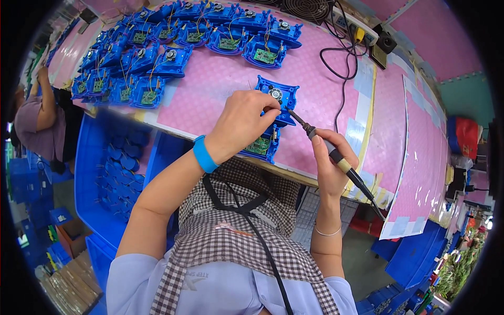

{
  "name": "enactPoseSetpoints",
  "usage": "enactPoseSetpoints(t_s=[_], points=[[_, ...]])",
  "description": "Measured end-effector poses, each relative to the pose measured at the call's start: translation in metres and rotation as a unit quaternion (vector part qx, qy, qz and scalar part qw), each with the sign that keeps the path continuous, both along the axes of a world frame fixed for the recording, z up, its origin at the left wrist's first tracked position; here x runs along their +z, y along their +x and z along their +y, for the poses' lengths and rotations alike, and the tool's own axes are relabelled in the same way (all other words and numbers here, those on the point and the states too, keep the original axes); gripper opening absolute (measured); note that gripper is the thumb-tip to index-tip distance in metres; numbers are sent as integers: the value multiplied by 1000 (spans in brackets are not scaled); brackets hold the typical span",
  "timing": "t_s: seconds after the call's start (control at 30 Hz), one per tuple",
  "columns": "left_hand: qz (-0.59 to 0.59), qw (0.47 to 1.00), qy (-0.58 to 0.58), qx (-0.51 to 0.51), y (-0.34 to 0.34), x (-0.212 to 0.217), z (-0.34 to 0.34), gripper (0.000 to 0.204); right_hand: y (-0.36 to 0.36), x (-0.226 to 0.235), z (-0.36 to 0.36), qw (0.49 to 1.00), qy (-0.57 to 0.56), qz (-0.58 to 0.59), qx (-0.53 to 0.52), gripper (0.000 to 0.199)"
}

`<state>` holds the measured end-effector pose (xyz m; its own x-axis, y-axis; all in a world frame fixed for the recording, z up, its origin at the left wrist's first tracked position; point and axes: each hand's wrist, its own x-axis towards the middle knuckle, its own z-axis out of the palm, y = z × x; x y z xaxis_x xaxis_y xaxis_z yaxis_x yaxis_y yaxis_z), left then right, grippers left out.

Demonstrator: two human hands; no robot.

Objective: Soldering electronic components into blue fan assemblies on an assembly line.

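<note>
In front of me on the pink-covered bench lies a blue plastic housing half (288, 94) with a round speaker (275, 94) in it. Directly below it, nearer to me, sits a second blue half with a green circuit board (259, 146), partly covered by my left hand. My left hand (245, 119) is over these parts, thumb and forefinger pinched together at the speaker half; whatever they hold is too small to make out. My right hand (335, 163) grips a soldering iron (308, 128) like a pen. Its tip points left, at the speaker half's lower edge near my left fingertips.
Several blue housings (226, 39) with boards, speakers and wires stand in rows at the back left. A blue bin (86, 173) of blue parts is at my left. A black cable (344, 100) runs from a power strip (362, 31). Another person (42, 121) works at far left.
</note>
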<state>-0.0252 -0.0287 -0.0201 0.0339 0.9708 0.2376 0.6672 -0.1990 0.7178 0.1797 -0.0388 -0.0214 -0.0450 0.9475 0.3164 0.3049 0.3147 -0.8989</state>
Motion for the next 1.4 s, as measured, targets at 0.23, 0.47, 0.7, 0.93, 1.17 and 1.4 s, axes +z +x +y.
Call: enactPoseSetpoints(t_s=[0.23,0.47,0.7,0.93,1.17,1.4], points=[[-10,1000,5,7,2,-2,0,12,2,1,2,1000,5,11,3,13],[5,1000,3,14,3,-4,2,12,2,0,0,1000,2,11,-1,13],[12,1000,13,16,4,-5,3,12,2,-3,1,1000,25,3,10,10],[14,1000,12,19,6,-4,2,12,1,-4,1,1000,19,1,17,11],[19,999,13,23,6,-4,2,11,0,1,-3,1000,-9,14,7,13],[14,999,24,21,6,-5,2,11,4,3,-6,999,-4,46,-16,12]])
